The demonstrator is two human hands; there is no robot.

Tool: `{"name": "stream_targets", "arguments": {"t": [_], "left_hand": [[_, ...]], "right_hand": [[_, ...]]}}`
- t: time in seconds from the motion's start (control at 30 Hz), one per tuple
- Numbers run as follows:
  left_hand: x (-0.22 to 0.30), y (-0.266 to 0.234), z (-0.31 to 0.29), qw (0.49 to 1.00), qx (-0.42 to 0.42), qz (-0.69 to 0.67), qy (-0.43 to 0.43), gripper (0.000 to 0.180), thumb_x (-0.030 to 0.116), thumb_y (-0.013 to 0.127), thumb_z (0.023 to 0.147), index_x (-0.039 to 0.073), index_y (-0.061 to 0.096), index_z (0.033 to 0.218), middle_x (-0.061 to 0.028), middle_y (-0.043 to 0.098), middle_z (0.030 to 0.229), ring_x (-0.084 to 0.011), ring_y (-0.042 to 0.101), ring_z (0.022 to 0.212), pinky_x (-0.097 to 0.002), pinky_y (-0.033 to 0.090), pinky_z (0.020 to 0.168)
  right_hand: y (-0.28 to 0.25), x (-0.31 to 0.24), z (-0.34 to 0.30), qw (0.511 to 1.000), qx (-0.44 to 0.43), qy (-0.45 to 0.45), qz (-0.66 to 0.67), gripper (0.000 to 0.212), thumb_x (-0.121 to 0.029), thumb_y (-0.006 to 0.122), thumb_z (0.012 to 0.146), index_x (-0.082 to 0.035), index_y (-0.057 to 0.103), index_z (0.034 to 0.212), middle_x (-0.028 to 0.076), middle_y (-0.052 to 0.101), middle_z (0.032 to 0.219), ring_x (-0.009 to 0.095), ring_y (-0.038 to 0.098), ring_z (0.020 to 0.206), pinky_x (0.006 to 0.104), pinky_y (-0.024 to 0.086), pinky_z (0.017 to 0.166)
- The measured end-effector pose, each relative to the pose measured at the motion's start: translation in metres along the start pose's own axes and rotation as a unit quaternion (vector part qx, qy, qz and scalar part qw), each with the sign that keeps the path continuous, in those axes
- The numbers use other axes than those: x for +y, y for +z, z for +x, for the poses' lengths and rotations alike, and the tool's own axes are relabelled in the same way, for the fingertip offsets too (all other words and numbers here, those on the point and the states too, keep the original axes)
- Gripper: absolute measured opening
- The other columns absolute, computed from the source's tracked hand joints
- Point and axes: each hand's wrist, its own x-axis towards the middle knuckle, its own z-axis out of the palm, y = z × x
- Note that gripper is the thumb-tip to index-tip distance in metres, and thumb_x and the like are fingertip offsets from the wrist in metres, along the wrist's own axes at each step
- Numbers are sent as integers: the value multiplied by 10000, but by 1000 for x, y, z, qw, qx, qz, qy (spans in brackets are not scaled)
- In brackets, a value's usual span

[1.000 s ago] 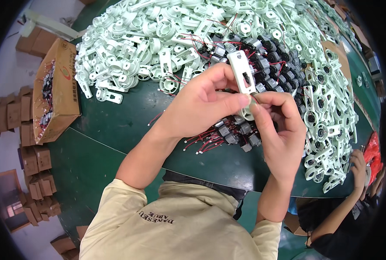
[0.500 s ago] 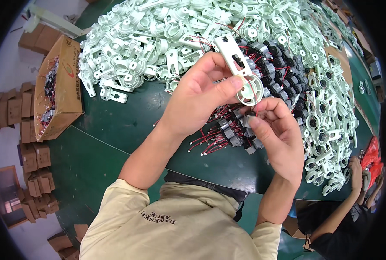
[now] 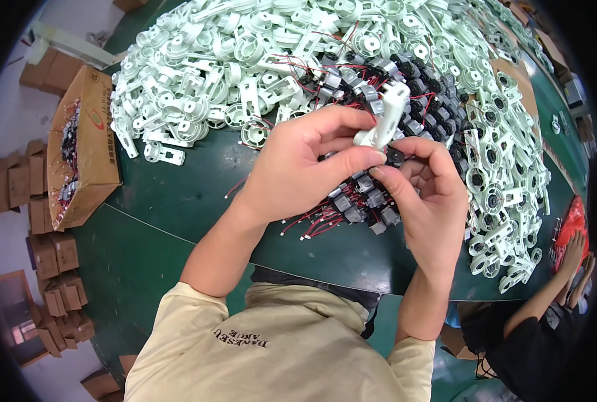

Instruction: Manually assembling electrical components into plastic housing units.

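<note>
My left hand (image 3: pixel 305 164) grips a pale mint-green plastic housing (image 3: pixel 393 110), its narrow arm tilted up and seen edge-on. Thumb and fingers close around the housing's round end, which they mostly hide. Close against it, my right hand (image 3: pixel 432 194) pinches a small motor (image 3: pixel 395 157), of which only a dark part shows at the fingertips. Whether the motor touches the ring cannot be made out. Behind and below both hands lie many grey and black motors (image 3: pixel 439 110) with red and black leads (image 3: pixel 318 221) ending in small white plugs.
A large heap of mint-green housings (image 3: pixel 231 53) covers the far side of the green table (image 3: pixel 177 194). More housings with black parts (image 3: pixel 496 181) lie to the right. An open carton (image 3: pixel 87 157) of wired motors stands left. At right, another person's hand (image 3: pixel 572 253) is near a red bag (image 3: pixel 572 221).
The housing has turned from face-on to edge-on in my left hand, which has moved slightly down. My right hand has brought the motor up close to the housing's round end.
</note>
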Motion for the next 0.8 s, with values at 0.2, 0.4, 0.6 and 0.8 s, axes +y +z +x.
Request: {"name": "stream_targets", "arguments": {"t": [0.2,0.4,0.6,0.8], "left_hand": [[-5,5,1,1000,-10,15,8,282,-48,616,883,-69,546,1155,-111,619,1115,-161,613,1028,-295,520,893],[-4,8,0,998,3,59,20,245,-40,601,894,-63,560,1134,-95,633,1092,-144,630,984,-284,525,869],[-4,8,-3,999,7,43,9,249,-34,592,901,-67,564,1146,-91,642,1071,-137,631,973,-272,523,853],[-2,13,-4,998,0,-55,-13,397,-26,634,876,-43,508,1252,-104,605,1164,-171,607,1032,-312,500,896]], "right_hand": [[-1,-1,0,999,1,-12,42,282,84,678,805,34,582,1066,4,580,879,41,556,696,190,471,623],[0,-4,-1,992,-18,66,108,293,98,634,822,36,534,1091,43,608,918,67,611,792,214,523,708],[5,3,2,995,19,-41,84,265,64,670,820,10,542,1046,10,583,829,58,582,732,203,514,683],[5,3,0,996,-18,-82,-18,312,56,707,792,-10,566,1062,10,559,861,42,529,700,185,470,619]]}}
